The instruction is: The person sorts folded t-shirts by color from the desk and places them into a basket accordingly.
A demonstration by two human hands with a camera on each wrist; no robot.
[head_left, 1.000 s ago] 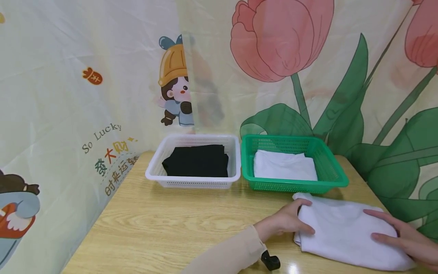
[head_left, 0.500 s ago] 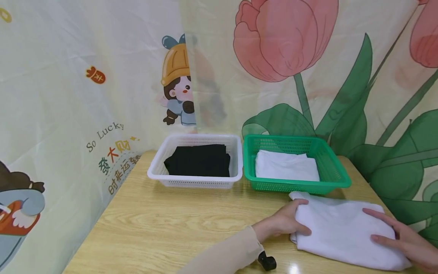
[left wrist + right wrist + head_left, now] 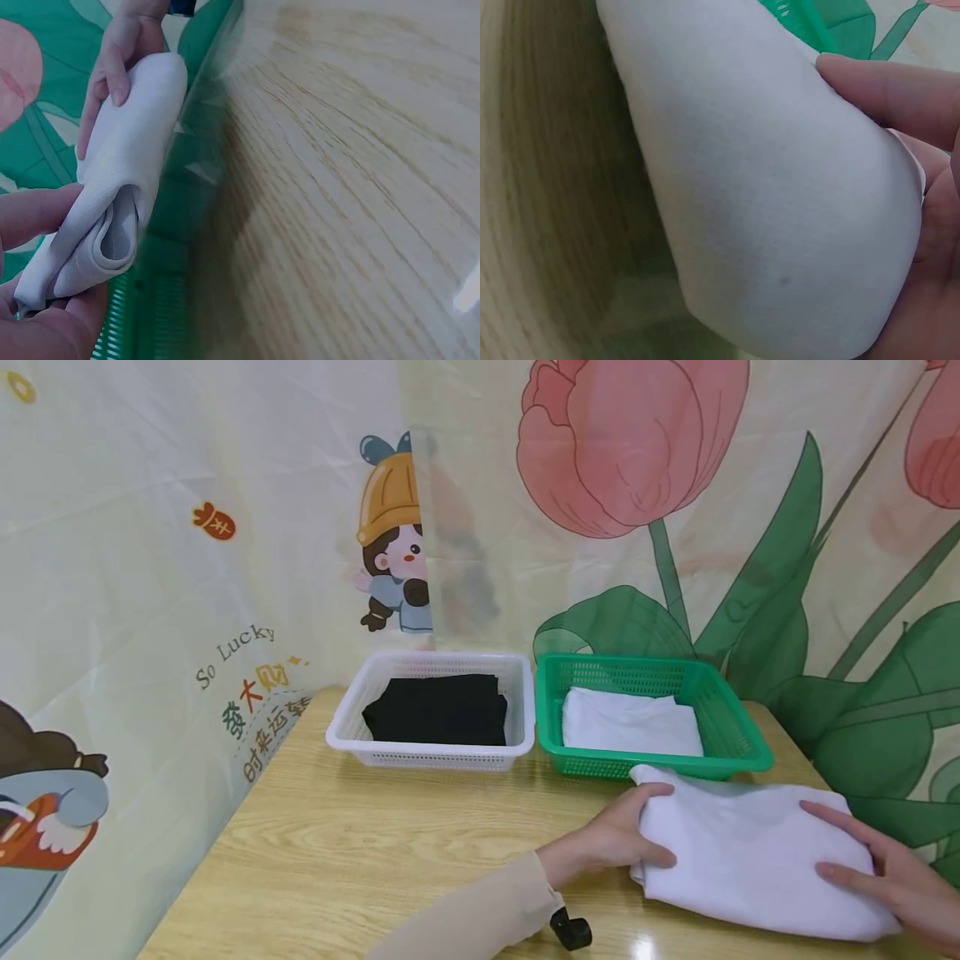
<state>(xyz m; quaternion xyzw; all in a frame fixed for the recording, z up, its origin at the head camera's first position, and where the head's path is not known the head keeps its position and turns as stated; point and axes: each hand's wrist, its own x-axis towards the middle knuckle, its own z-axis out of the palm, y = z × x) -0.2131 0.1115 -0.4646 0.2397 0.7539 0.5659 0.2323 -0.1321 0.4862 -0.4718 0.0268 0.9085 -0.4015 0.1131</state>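
Both hands grip a thick, folded white cloth at the right of the table, in front of the green basket. My left hand pinches its left end, thumb on top and fingers beneath. The opposite end is in my right hand, with thumb and fingers around the edge. Rolled, layered folds of the cloth show at the near end in the left wrist view. A smooth, rounded face of it fills most of the right wrist view.
Another folded white cloth lies inside the green basket. Left of that stands a white basket with folded black cloth in it. Both are at the back of the wooden table, before a printed curtain.
The folded white cloth has risen slightly and shifted a little left and toward the green basket, both hands moving with it. The head view has turned slightly left.
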